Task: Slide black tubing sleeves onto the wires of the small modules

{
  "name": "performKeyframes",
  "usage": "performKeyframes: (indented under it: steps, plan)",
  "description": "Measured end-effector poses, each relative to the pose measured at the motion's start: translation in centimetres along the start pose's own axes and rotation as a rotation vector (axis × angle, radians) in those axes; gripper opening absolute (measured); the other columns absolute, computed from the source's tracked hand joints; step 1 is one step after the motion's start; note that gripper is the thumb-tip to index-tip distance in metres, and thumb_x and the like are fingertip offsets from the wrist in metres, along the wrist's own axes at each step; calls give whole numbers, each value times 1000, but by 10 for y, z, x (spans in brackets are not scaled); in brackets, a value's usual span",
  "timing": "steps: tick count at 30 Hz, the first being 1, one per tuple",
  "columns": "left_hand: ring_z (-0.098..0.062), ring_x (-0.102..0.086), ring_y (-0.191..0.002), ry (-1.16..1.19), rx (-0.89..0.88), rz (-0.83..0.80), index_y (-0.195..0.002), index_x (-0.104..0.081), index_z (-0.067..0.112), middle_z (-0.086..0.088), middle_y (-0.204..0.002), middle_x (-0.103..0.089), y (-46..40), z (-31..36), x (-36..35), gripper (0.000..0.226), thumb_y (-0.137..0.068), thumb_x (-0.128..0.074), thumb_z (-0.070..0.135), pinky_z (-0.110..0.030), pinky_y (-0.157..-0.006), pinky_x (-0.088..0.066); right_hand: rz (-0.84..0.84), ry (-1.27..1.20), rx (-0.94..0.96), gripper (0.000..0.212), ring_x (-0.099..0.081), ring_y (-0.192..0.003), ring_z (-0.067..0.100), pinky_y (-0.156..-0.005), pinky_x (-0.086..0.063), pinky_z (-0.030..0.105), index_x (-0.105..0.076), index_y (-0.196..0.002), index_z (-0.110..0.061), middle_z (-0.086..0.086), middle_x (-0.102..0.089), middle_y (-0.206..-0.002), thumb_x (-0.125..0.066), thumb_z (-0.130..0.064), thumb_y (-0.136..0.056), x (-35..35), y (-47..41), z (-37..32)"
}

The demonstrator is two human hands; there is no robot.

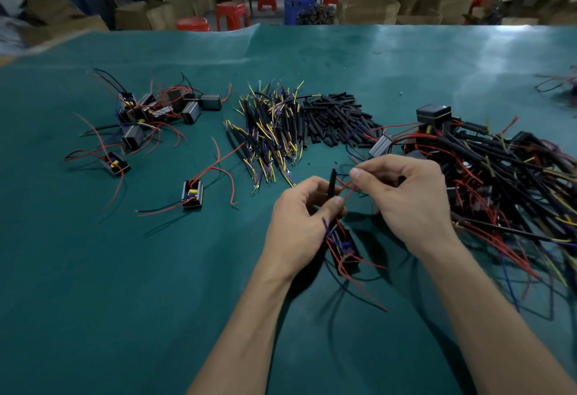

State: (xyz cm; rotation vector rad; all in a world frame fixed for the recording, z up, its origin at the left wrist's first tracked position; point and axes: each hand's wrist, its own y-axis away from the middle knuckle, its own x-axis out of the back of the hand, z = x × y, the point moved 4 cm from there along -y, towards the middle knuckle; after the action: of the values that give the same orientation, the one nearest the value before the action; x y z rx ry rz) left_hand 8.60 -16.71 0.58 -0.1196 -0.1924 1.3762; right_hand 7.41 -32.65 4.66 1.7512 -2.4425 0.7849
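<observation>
Left hand (299,223): gripped an upright black tubing sleeve (332,183), thumb pressed on its lower end.
Right hand (409,194): pinched red wires (349,192) at the sleeve's 3 o'clock.
Module (346,246): hung beneath the left hand, at 6 o'clock.
Loose sleeves (335,121): piled at 12 o'clock on the green mat (125,269).

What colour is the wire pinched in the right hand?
Red: the wire runs from the right hand toward the black sleeve; head view.

Left hand (296,223): pinching an upright black sleeve (332,183).
Right hand (406,194): pinching red wires (346,192) beside it.
Module (345,246): hanging below.
</observation>
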Motion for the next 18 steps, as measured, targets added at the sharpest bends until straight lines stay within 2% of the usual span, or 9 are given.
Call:
performKeyframes:
  steps: [2, 4, 6, 8, 9, 11, 14, 16, 18]
  plan:
    - [-11, -71, -70, -12, -7, 34, -87, -68, 24, 4, -73, -73, 0, -1, 2, 11, -87, -67, 13, -28, -70, -58, -48, -112, -115, 12, -70, -65, 10, -68, -54, 23, -78, -85, -18, -2, -75, -71, -84, -27, -82, -5, 1, 4]
    - [-8, -68, -66, -13, -1, 104, -87, -69, 23, 3, -70, -72, -1, -3, 4, 19, -90, -67, 5, -25, -67, -56, -124, -326, -247, 25, -58, -58, 4, -55, -44, 14, -75, -94, -9, 4, -74, -77, -81, -30, -82, -5, 0, 7]
    - [-7, -67, -65, -27, 2, 181, -86, -68, 24, 6, -68, -72, -3, -5, 8, 25, -92, -65, -1, -24, -68, -56, -185, -564, -349, 12, -49, -62, 7, -51, -37, 15, -72, -101, 0, 13, -74, -93, -65, -5, -92, -2, -2, 5]
    - [-8, -68, -66, -38, 7, 224, -85, -68, 24, 8, -66, -71, -4, -6, 9, 27, -92, -64, -2, -27, -70, -57, -222, -657, -397, 36, -49, -70, 12, -55, -37, 21, -70, -104, 6, 16, -73, -103, -41, 14, -84, 3, -3, 6]
    - [-8, -68, -67, -37, 12, 234, -84, -68, 24, 9, -66, -71, -4, -7, 9, 27, -92, -64, -2, -29, -72, -57, -253, -656, -399, 38, -52, -72, 13, -58, -38, 22, -69, -104, 8, 16, -73, -105, -38, 15, -84, 4, -2, 5]
    - [-9, -68, -67, -33, 20, 239, -84, -67, 25, 10, -65, -71, -5, -7, 9, 28, -92, -64, -2, -32, -74, -58, -317, -630, -395, 28, -61, -79, 14, -64, -48, 23, -69, -106, 6, 16, -74, -105, -42, 8, -97, 3, -1, 4]
    - [-7, -69, -67, -39, 19, 240, -83, -67, 25, 9, -65, -70, -5, -7, 9, 28, -92, -64, -2, -28, -72, -58, -308, -536, -330, 29, -71, -97, 21, -86, -58, 31, -68, -109, 2, 18, -76, -105, -42, -10, -107, 6, -2, 4]
    - [-8, -69, -68, -34, 27, 239, -84, -68, 24, 7, -66, -71, -4, -6, 9, 27, -92, -64, -2, -28, -73, -58, -287, -448, -264, 31, -71, -95, 14, -83, -58, 25, -68, -111, -4, 16, -78, -102, -40, -19, -109, 9, -4, 3]
    - [-9, -69, -68, -29, 34, 236, -84, -68, 24, 5, -68, -71, -4, -5, 8, 26, -93, -64, 0, -29, -73, -58, -274, -332, -209, 34, -67, -79, 0, -76, -51, 20, -70, -109, -11, 11, -79, -94, -40, -27, -110, 11, -4, 2]
